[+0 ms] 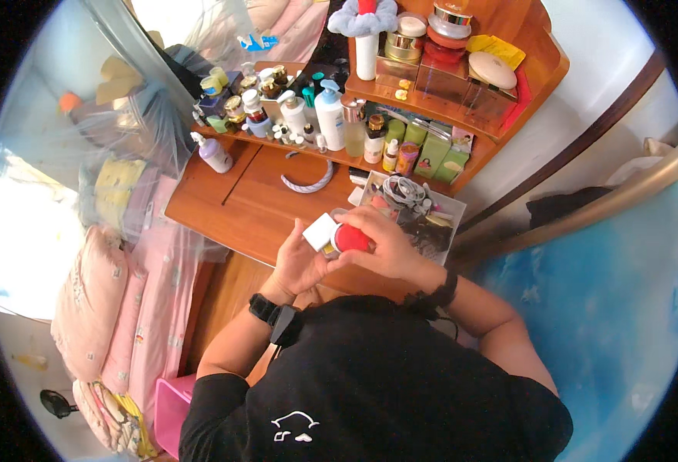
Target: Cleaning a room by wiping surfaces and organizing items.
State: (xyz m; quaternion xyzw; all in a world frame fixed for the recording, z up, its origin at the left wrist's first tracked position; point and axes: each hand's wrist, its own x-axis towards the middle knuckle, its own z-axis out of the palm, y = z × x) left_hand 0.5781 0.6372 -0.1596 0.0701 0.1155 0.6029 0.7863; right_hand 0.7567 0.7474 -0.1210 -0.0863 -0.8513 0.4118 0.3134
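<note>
Both my hands meet in front of my chest, over the front edge of the wooden dressing table (258, 204). My right hand (389, 248) is closed round a small round red thing with a pale rim (352, 239), perhaps a jar or lid. My left hand (299, 258) cups a small white square-faced thing (320, 231), its thumb along the left side. The two things touch or overlap; whether they are joined I cannot tell. A clear plastic tray (456, 212) with coiled white cable and small items lies just beyond my right hand.
A grey braided headband (308, 187) and a lilac pump bottle (214, 154) are on the tabletop. Several bottles, including a white pump bottle (329, 115), line the shelf behind. Left stands a bed with a pink pillow (89, 308); below it, a pink bin (171, 412).
</note>
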